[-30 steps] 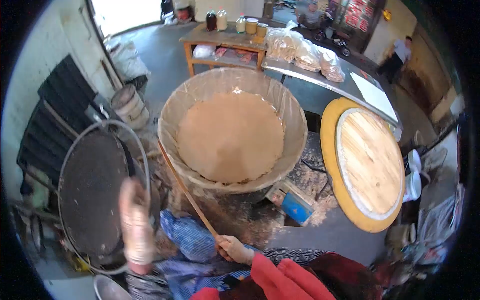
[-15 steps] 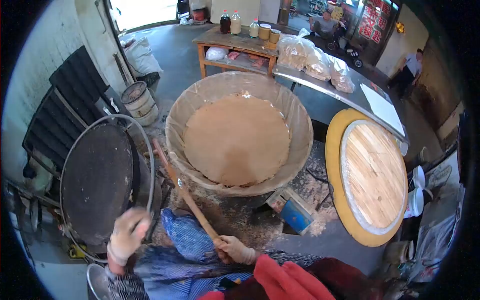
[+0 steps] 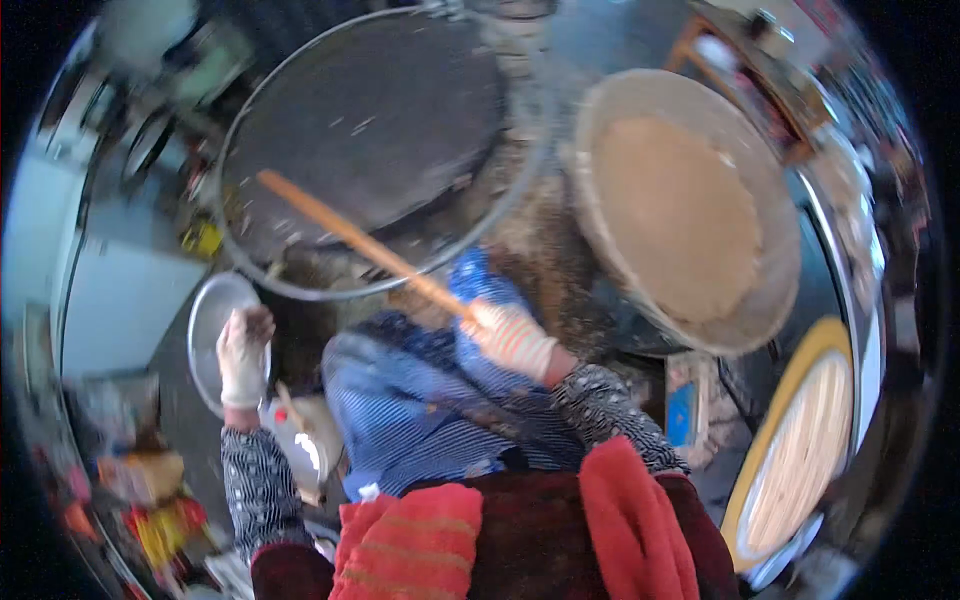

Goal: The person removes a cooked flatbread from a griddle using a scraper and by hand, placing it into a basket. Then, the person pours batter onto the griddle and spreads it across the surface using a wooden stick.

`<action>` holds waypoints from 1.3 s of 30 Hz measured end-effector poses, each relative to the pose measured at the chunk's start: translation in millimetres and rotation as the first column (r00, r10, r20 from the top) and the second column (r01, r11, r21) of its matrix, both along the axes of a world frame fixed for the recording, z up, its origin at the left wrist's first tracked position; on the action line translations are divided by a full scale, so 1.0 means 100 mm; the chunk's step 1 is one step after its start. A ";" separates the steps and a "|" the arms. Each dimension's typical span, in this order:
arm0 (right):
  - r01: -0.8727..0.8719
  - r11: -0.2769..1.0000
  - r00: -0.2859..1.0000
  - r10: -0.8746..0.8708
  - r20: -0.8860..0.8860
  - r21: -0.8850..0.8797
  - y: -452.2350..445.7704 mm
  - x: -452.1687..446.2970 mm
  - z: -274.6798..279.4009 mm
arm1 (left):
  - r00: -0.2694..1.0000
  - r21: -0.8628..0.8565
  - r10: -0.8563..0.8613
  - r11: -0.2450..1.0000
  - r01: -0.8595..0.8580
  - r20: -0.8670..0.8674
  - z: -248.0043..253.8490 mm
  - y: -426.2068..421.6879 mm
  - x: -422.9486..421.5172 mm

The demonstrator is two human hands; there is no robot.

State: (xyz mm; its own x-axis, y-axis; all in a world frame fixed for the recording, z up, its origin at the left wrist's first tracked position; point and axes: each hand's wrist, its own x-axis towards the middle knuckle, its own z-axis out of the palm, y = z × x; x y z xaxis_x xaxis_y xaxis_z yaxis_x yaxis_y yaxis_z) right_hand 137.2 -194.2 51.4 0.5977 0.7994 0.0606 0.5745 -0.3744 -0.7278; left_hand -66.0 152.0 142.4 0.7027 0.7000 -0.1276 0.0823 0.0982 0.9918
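Observation:
My gloved right hand grips the lower end of a long wooden stick. The stick's far end lies over the near left part of a dark round griddle, ringed by a metal hoop. My gloved left hand is at the right side of a round metal basin. Its fingers curl together around a dark brown patch, too blurred to make out. To the right stands a wide plastic-lined tub filled with a smooth brown mass.
A round wooden board with a yellow rim leans at the lower right. Near it lies a blue scoop-like piece. A pale container stands by my left forearm. Red and yellow packages lie at the lower left.
My view has swung left and down, bringing the griddle to the top middle. The stick now reaches over the griddle. My left hand has moved from the hoop's edge to the metal basin.

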 end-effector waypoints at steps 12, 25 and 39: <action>0.707 0.690 0.665 -0.570 -0.483 0.158 -0.35 0.47 0.01 | 0.662 0.061 0.527 0.804 -0.591 -0.533 -1.11 1.05 -2.55; 0.276 0.956 0.728 -0.144 -0.670 0.095 1.24 -0.55 0.34 | 0.837 -0.642 0.524 0.591 -0.489 -0.155 -1.79 0.84 -1.46; -0.363 0.926 0.783 0.242 -0.573 -0.104 3.75 -1.22 -0.81 | 0.103 0.290 0.278 0.947 0.140 -0.955 -1.83 1.85 -2.69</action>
